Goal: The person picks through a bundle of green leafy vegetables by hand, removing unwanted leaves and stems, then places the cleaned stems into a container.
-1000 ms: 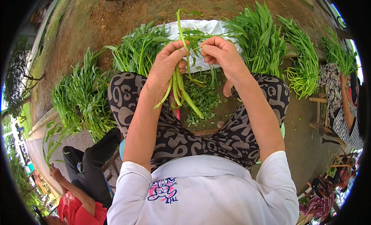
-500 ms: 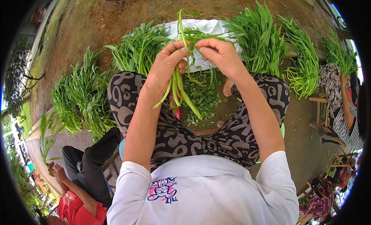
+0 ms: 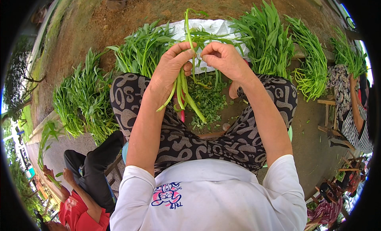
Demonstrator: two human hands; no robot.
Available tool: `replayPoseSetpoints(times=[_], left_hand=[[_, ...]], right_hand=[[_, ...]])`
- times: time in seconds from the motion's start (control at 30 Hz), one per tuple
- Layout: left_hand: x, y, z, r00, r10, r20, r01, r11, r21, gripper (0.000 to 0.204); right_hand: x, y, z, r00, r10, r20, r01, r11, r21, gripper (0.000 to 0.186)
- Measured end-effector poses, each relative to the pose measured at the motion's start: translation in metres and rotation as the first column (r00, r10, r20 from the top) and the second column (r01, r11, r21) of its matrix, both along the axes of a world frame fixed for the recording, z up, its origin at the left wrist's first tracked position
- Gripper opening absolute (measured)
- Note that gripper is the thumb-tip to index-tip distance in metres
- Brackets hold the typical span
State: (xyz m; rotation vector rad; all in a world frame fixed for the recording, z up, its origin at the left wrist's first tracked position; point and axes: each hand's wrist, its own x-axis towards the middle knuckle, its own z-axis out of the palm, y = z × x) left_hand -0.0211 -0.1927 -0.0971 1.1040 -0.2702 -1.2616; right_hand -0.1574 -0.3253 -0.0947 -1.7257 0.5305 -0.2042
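Note:
My left hand [image 3: 171, 64] is closed around a few long green stems of water spinach [image 3: 189, 100]. Their thick cut ends hang below the fist toward my lap, and one stem rises above it, bending over at the top. Close to its right, my right hand [image 3: 227, 61] has thumb and forefinger pinched together beside the stems. Whatever lies between those fingertips is too small to make out. Below both hands, torn leaves [image 3: 208, 96] are heaped on the ground between my knees.
A white sheet [image 3: 216, 27] lies beyond my hands. Leafy bunches flank it: one on the left [image 3: 139, 52], a taller one on the right [image 3: 270, 44], more farther out [image 3: 311, 60]. At lower left a person in red [image 3: 79, 209] handles a stalk; others sit at right.
My right hand's fingers have curled in more, while the left hand keeps its hold on the stems. At lower left, the other person's hands have moved apart and their stalk has shifted.

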Motion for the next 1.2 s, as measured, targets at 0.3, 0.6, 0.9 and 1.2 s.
replayPoseSetpoints(times=[0.3,0.6,0.9,1.2], left_hand=[[-0.003,0.0,-0.001,0.999,-0.032,-0.003,0.032,0.999,-0.005,0.015],[-0.002,0.0,-0.002,0.999,-0.046,0.024,0.046,0.999,-0.008,0.021],[-0.002,0.0,-0.004,0.999,-0.036,0.038,0.036,0.999,-0.002,0.021],[-0.003,0.0,-0.003,0.999,-0.046,0.027,0.046,0.999,-0.002,0.021]], right_hand=[[0.002,0.001,-0.003,0.997,-0.069,0.028,0.069,0.998,0.015,0.012],[-0.001,-0.001,0.006,0.988,-0.154,0.021,0.145,0.963,0.225,0.01],[-0.002,-0.005,0.011,0.998,-0.049,0.03,0.052,0.991,-0.122,0.015],[0.001,0.006,0.002,0.996,-0.03,0.089,0.071,0.862,-0.502,0.012]])
